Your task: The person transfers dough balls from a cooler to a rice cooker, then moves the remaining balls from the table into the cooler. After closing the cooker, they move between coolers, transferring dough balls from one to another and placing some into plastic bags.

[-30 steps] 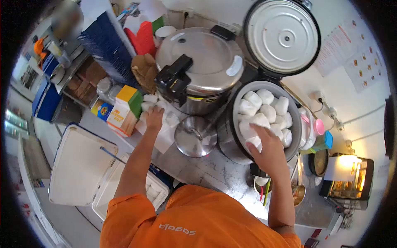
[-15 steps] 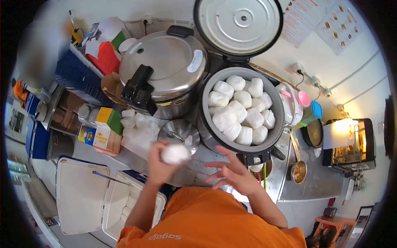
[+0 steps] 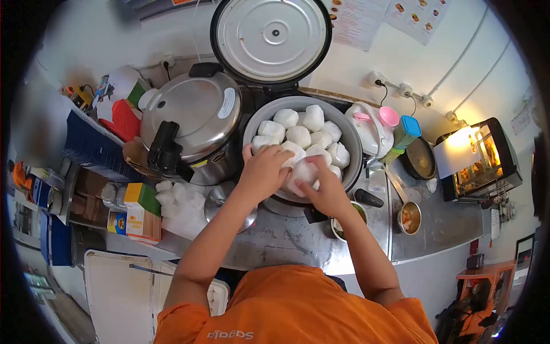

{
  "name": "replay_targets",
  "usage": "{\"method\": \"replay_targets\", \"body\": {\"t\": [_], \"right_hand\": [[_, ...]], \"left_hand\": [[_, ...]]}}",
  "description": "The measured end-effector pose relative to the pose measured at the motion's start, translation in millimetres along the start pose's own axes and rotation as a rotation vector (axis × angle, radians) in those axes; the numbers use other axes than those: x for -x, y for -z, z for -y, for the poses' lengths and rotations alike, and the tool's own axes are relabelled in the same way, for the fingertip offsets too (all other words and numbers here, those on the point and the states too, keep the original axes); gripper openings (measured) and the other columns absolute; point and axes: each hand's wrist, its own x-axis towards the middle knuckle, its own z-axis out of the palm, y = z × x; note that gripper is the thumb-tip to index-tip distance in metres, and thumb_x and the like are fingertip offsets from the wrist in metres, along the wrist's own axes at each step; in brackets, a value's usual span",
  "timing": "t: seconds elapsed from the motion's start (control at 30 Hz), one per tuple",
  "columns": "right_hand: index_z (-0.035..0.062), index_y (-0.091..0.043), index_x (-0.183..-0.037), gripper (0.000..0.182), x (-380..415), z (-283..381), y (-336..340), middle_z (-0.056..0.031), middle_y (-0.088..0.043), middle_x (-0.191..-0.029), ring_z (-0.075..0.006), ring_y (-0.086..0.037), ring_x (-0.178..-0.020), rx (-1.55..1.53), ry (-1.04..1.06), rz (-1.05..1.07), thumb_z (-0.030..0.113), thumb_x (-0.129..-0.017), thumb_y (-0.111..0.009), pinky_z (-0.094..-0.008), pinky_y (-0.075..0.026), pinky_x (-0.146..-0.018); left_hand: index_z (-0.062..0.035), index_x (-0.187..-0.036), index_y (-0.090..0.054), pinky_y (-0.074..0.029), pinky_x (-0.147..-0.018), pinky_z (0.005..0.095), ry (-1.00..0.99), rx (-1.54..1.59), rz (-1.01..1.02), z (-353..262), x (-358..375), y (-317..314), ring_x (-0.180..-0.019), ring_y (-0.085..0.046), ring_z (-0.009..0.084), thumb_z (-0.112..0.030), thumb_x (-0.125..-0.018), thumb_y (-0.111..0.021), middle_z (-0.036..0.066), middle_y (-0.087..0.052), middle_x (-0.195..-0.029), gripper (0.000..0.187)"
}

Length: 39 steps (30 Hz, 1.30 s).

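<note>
Both hands are over the near part of an open cooker [image 3: 357,143] filled with several white wrapped bundles [image 3: 298,136]. My right hand [image 3: 327,182] has its fingers curled round one white bundle [image 3: 302,174] at the near rim. My left hand [image 3: 264,169] lies just left of it, fingers bent over the bundles; whether it grips one is hard to tell. The cooker's round lid [image 3: 274,37] stands raised behind.
A closed steel cooker [image 3: 195,114] stands to the left, with a metal lid [image 3: 215,203] and a white plastic bag [image 3: 183,212] near it. Right of the pot are a ladle bowl [image 3: 409,218], a pan and a lit display warmer [image 3: 490,157]. A white cooler [image 3: 117,292] is below left.
My left hand has moved from the counter to the pot, and the white bundle it held is no longer there. My right hand has reached into the pot and closed round a bundle. The view has shifted.
</note>
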Motion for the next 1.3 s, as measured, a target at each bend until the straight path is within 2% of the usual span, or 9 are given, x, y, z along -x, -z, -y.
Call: {"method": "replay_targets", "body": {"t": [0.07, 0.5, 0.67, 0.8, 0.97, 1.03, 1.07, 1.13, 1.3], "right_hand": [[0.0054, -0.057, -0.129, 0.046, -8, -1, -5, -0.0233, -0.067, -0.106, -0.0441, -0.062, -0.099, 0.282, 0.127, 0.029, 0.018, -0.087, -0.071, -0.0518, -0.049, -0.089], [0.0016, -0.061, -0.128, 0.045, -32, -16, 13, -0.0251, -0.068, -0.118, -0.0458, -0.061, -0.115, 0.287, 0.149, 0.295, 0.018, -0.088, -0.073, -0.0520, -0.048, -0.100], [0.0014, -0.057, -0.135, 0.054, -9, 10, 12, -0.0233, -0.063, -0.129, -0.0442, -0.057, -0.122, 0.368, 0.204, 0.035, 0.017, -0.086, -0.076, -0.0496, -0.045, -0.106], [0.0006, -0.065, -0.125, 0.047, 37, 51, 46, -0.0152, -0.071, -0.115, -0.0291, -0.069, -0.105, 0.065, -0.022, 0.114, 0.015, -0.083, -0.079, -0.0362, -0.051, -0.094], [-0.0004, -0.070, -0.114, 0.041, 68, 73, 70, -0.0128, -0.075, -0.101, -0.0226, -0.072, -0.091, -0.097, -0.013, 0.401, 0.011, -0.075, -0.079, -0.0338, -0.054, -0.083], [0.0000, -0.071, -0.112, 0.040, 66, 83, 60, -0.0129, -0.075, -0.104, -0.0227, -0.072, -0.090, -0.135, -0.060, 0.442, 0.012, -0.075, -0.081, -0.0337, -0.054, -0.082], [0.0000, -0.070, -0.116, 0.043, 62, 82, 56, -0.0131, -0.075, -0.105, -0.0229, -0.072, -0.091, -0.096, -0.053, 0.475, 0.013, -0.077, -0.081, -0.0338, -0.054, -0.082], [0.0003, -0.069, -0.119, 0.044, 51, 91, 41, -0.0134, -0.075, -0.106, -0.0231, -0.072, -0.092, -0.059, -0.028, 0.485, 0.013, -0.078, -0.081, -0.0338, -0.054, -0.083], [-0.0002, -0.064, -0.128, 0.050, 48, 87, 18, -0.0116, -0.075, -0.112, -0.0212, -0.071, -0.098, -0.223, -0.039, 0.534, 0.004, -0.081, -0.081, -0.0351, -0.055, -0.086]], "left_hand": [[-0.0197, -0.115, -0.074, -0.030, -0.105, 0.0537, 0.001, -0.064, 0.198, 12, -11, -8, -0.116, -0.062, 0.0254, -0.031, -0.090, -0.072, 0.007, -0.068, -0.122, 0.027], [-0.0139, -0.115, -0.075, -0.036, -0.102, 0.0501, -0.014, 0.000, 0.548, 22, -35, -4, -0.108, -0.067, 0.0296, -0.040, -0.090, -0.073, 0.010, -0.074, -0.106, 0.036], [-0.0052, -0.112, -0.070, -0.044, -0.094, 0.0453, -0.119, -0.007, -0.310, -2, 8, 32, -0.092, -0.068, 0.0294, -0.031, -0.087, -0.079, 0.012, -0.072, -0.097, 0.037], [-0.0039, -0.107, -0.067, -0.050, -0.078, 0.0369, 0.162, 0.206, -0.563, 42, 135, 20, -0.081, -0.067, 0.0253, -0.017, -0.086, -0.080, 0.011, -0.070, -0.101, 0.028], [0.0010, -0.113, -0.058, -0.052, -0.084, 0.0469, 1.071, 0.175, -0.786, 176, 253, -16, -0.090, -0.066, 0.0281, -0.016, -0.082, -0.081, 0.016, -0.064, -0.111, 0.042], [-0.0006, -0.125, -0.048, -0.053, -0.088, 0.0486, 0.990, -0.493, -0.608, 223, 265, -21, -0.109, -0.062, 0.0318, -0.025, -0.078, -0.086, 0.019, -0.059, -0.119, 0.065], [-0.0006, -0.125, -0.048, -0.053, -0.088, 0.0486, 0.997, -0.486, -0.614, 236, 255, -17, -0.109, -0.062, 0.0318, -0.025, -0.078, -0.086, 0.019, -0.059, -0.119, 0.065], [-0.0028, -0.134, -0.038, -0.053, -0.095, 0.0503, 1.548, -0.462, -0.347, 258, 233, -12, -0.126, -0.054, 0.0367, -0.032, -0.074, -0.088, 0.021, -0.054, -0.130, 0.084], [-0.0018, -0.141, -0.034, -0.050, -0.102, 0.0503, 1.641, -0.406, -0.318, 322, 266, -37, -0.127, -0.055, 0.0378, -0.038, -0.070, -0.090, 0.023, -0.054, -0.135, 0.098]]}}
